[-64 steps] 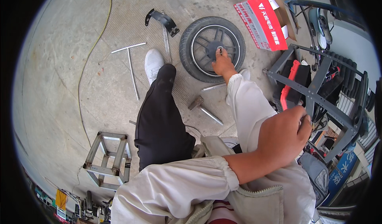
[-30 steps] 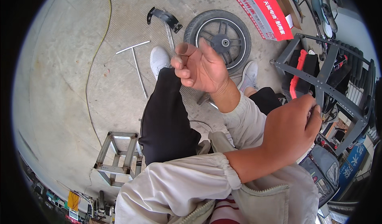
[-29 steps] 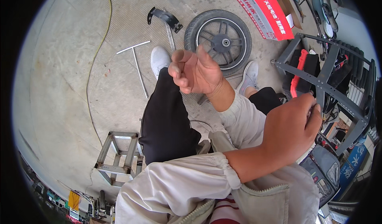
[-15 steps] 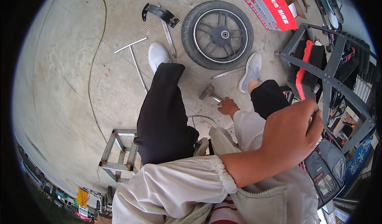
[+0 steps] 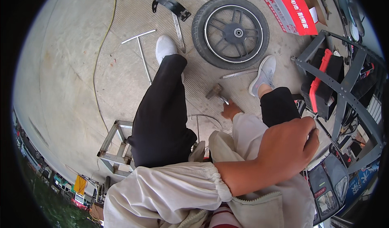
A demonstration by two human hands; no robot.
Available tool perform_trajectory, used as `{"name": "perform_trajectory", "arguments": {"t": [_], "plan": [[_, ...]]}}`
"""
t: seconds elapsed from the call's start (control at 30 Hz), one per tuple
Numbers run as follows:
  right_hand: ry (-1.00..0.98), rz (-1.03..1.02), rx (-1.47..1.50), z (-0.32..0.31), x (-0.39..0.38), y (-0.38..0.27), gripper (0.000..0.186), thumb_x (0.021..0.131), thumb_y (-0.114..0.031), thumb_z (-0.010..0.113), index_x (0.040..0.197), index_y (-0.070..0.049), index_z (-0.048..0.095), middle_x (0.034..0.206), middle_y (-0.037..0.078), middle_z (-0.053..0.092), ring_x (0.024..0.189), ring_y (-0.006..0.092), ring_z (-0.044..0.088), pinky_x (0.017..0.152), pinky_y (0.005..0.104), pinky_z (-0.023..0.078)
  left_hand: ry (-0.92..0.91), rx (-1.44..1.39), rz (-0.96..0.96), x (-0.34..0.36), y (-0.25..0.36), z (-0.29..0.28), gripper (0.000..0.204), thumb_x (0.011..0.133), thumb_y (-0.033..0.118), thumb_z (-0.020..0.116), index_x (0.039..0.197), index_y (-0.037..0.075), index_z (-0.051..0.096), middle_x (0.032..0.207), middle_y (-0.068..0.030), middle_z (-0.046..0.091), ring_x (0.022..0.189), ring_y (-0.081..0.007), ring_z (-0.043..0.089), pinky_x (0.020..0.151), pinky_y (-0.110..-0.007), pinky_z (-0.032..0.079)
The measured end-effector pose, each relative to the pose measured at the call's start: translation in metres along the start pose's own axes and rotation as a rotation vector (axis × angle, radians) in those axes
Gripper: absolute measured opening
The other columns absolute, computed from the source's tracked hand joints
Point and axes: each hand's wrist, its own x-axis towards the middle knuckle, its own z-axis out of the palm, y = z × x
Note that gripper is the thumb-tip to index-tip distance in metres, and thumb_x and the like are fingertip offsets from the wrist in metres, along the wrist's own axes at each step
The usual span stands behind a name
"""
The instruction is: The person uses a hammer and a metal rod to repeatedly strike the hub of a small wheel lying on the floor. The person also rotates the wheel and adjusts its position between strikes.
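Well in from the left edge of the floor [image 5: 69,86], the right hand [image 5: 231,109] wraps its grip round the hammer [image 5: 214,92], seemingly not yet lifted. The left hand [image 5: 283,145] curls, contents unclear. Beyond, the wheel [image 5: 233,33] lies loose.

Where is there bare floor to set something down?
The widest bare patch lies left of the yellow cable; a smaller one lies between it and the T-bar. Room is tight between hammer and wheel, where a bar lies. The right side is crowded: metal frame and toolbox.
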Motion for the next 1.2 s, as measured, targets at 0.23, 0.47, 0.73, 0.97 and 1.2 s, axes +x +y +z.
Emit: {"name": "perform_trajectory", "arguments": {"t": [0.23, 0.47, 0.73, 0.97, 1.2], "plan": [[0.005, 0.003, -0.054, -0.015, -0.005, -0.001, 0.057, 0.087, -0.052, 0.057, 0.124, -0.009, 0.06, 0.13, 0.021, 0.045, 0.118, 0.0401, 0.051, 0.096, 0.0501, 0.045, -0.046, 0.038, -0.025, 0.002, -0.004, 0.007, 0.012, 0.086, 0.014, 0.06, 0.081, 0.004, 0.058, 0.066, -0.011, 0.058, 0.058, -0.0294, 0.058, 0.053, -0.04, 0.041], [0.2, -0.127, 0.249, -0.03, -0.049, 0.013, 0.034, 0.084, -0.032, 0.064, 0.112, -0.013, 0.068, 0.115, 0.021, 0.051, 0.098, 0.0417, 0.06, 0.088, 0.0465, 0.05, -0.065, -0.031, 0.042, 0.003, 0.011, 0.019, 0.014, 0.087, 0.017, 0.059, 0.081, 0.004, 0.058, 0.07, -0.0117, 0.061, 0.063, -0.0302, 0.061, 0.056, -0.04, 0.045], [0.416, -0.009, 0.565, -0.023, -0.066, -0.017, 0.032, 0.083, -0.013, 0.06, 0.106, 0.002, 0.044, 0.086, 0.027, 0.058, 0.082, 0.0473, 0.058, 0.074, 0.0532, 0.046, -0.065, -0.134, 0.14, 0.0, 0.03, 0.028, 0.014, 0.086, 0.016, 0.059, 0.08, 0.003, 0.059, 0.067, -0.0133, 0.061, 0.061, -0.0316, 0.061, 0.056, -0.043, 0.046], [-0.094, 0.113, 0.879, -0.09, -0.117, -0.029, 0.03, 0.095, -0.031, 0.058, 0.092, -0.002, 0.049, 0.067, 0.005, 0.051, 0.049, 0.0131, 0.045, 0.042, 0.0336, 0.037, -0.003, -0.156, 0.161, 0.002, 0.037, 0.018, 0.016, 0.085, 0.019, 0.059, 0.079, 0.004, 0.06, 0.068, -0.0142, 0.061, 0.061, -0.0334, 0.061, 0.056, -0.045, 0.046], [-0.231, -0.198, 1.845, -0.162, -0.194, -0.023, 0.026, 0.099, -0.032, 0.053, 0.09, -0.009, 0.046, 0.064, 0.0, 0.043, 0.046, 0.0112, 0.04, 0.042, 0.0284, 0.035, -0.025, -0.185, 0.191, 0.001, 0.049, 0.012, 0.017, 0.086, 0.019, 0.058, 0.079, 0.004, 0.06, 0.069, -0.0145, 0.062, 0.062, -0.0338, 0.062, 0.056, -0.045, 0.047]]}}
